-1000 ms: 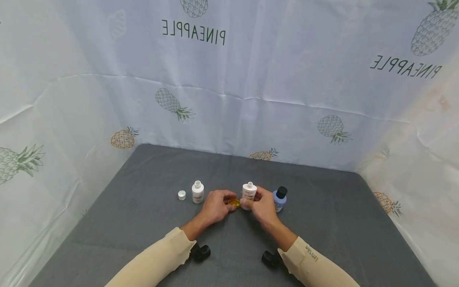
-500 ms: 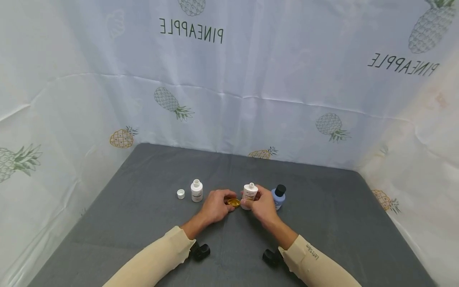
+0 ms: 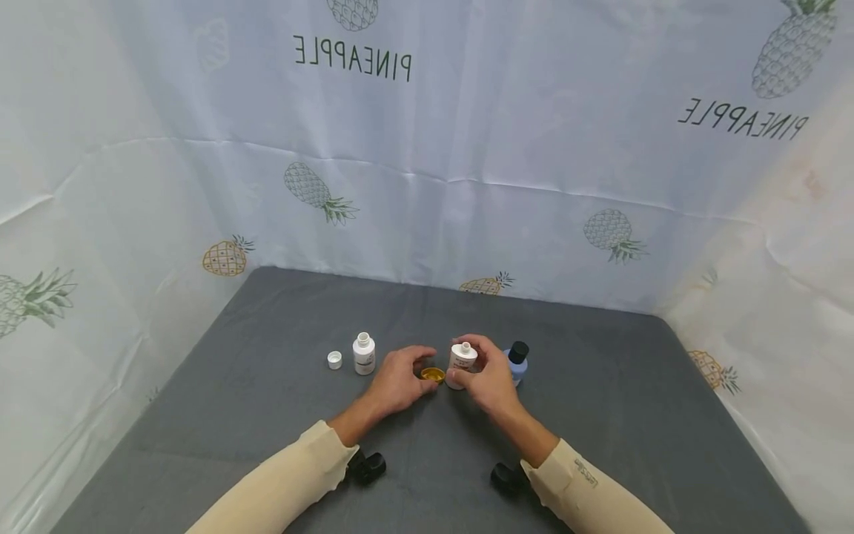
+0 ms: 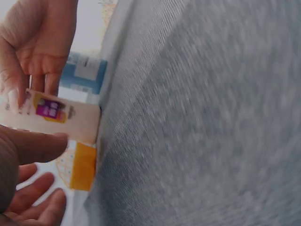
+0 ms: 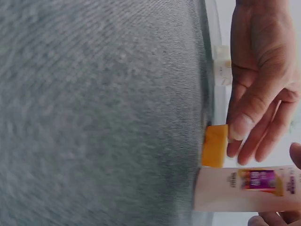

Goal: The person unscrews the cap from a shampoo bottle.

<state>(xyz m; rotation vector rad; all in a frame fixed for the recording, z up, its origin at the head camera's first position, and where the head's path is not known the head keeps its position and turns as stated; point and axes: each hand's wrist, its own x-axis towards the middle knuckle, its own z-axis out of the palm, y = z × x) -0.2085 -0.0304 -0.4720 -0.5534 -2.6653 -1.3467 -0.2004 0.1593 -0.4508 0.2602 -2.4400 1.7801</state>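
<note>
My right hand (image 3: pixel 492 377) has its thumb and fingers around an uncapped white bottle (image 3: pixel 462 357), which stands upright with its narrow neck bare. A purple and yellow label (image 5: pixel 261 180) shows on the bottle's side in the right wrist view. Just left of it, a yellow cap (image 3: pixel 433 375) lies on the cloth with its hollow side up. My left hand (image 3: pixel 399 380) is spread around the cap, the index finger clear behind it and the thumb close in front. In the left wrist view the cap (image 4: pixel 83 167) sits past the parted thumb and fingers.
A smaller open white bottle (image 3: pixel 363 354) stands left of my left hand, its white cap (image 3: pixel 334 360) beside it. Right of my right hand stands a blue bottle (image 3: pixel 517 365) with a black cap. The grey cloth-covered table (image 3: pixel 300 319) ends at pineapple-print curtains (image 3: pixel 400 222).
My left fingers have parted and drawn back from the yellow cap. The right fingers have risen and loosened around the white bottle, which stays in about the same place.
</note>
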